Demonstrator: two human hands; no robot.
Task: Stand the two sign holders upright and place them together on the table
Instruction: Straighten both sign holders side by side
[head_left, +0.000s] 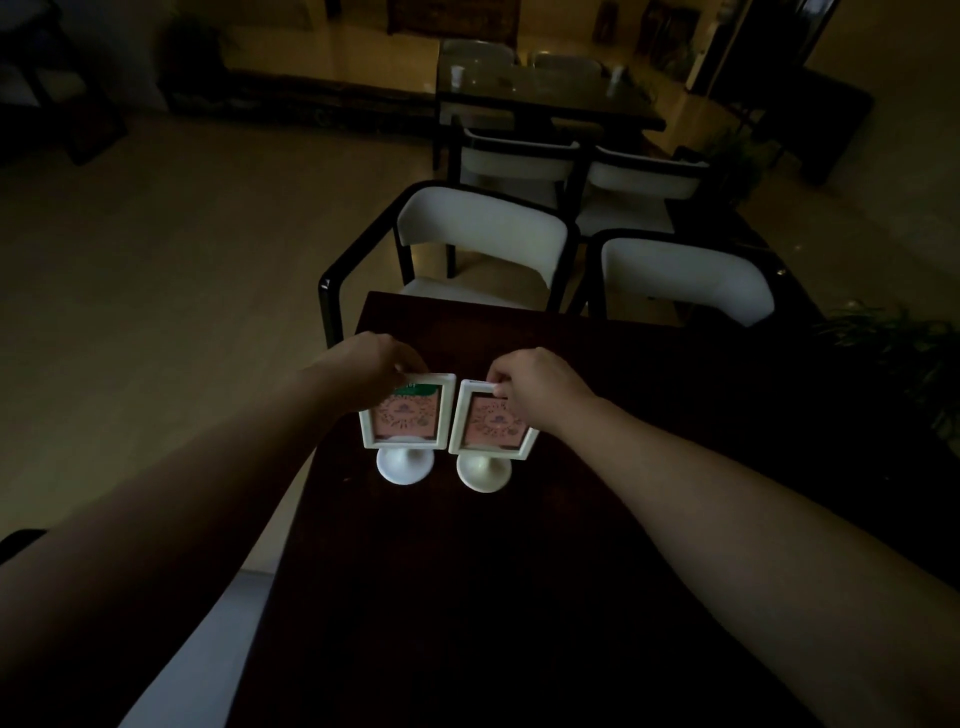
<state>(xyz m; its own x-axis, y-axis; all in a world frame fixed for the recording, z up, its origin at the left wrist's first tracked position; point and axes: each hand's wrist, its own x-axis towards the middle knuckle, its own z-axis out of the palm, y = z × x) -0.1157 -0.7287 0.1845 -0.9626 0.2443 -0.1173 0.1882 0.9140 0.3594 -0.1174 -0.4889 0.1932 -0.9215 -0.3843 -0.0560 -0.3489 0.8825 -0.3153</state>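
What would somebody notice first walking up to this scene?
Two white sign holders stand side by side near the far left corner of the dark table, the brightest things there: the left sign holder and the right sign holder, each with a pink card. The left hand and right hand each pinch a frame's top edge. Beyond the table stand white-backed chairs.

Bare dark table nearside; two white chairs crowding far edge.
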